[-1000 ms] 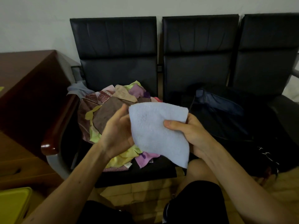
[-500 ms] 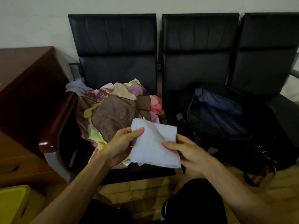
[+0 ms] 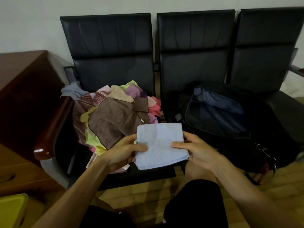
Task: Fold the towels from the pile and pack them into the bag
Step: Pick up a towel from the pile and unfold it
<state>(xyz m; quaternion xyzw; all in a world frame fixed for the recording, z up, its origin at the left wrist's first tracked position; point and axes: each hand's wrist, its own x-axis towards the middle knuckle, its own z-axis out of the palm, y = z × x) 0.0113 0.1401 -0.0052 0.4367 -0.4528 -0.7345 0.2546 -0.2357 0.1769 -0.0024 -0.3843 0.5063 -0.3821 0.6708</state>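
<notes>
A light blue towel [image 3: 160,143], folded into a flat rectangle, is held level in front of me. My left hand [image 3: 122,152] grips its left edge with the thumb on top. My right hand [image 3: 195,149] grips its right edge the same way. Behind the towel, a pile of towels [image 3: 113,117] in brown, yellow, pink and purple fills the left seat. A dark bag [image 3: 218,116] lies open on the middle seat, to the right of the pile, its blue lining showing.
Three black chairs [image 3: 195,46] stand in a row against the wall. A wooden armrest [image 3: 54,127] and a brown desk [image 3: 23,89] are at the left. A yellow bin [image 3: 11,211] sits at the bottom left. My knees are below the towel.
The towel went from hanging upright and larger to a smaller folded rectangle held flat. Both hands came lower and closer to me, shifting to the towel's side edges.
</notes>
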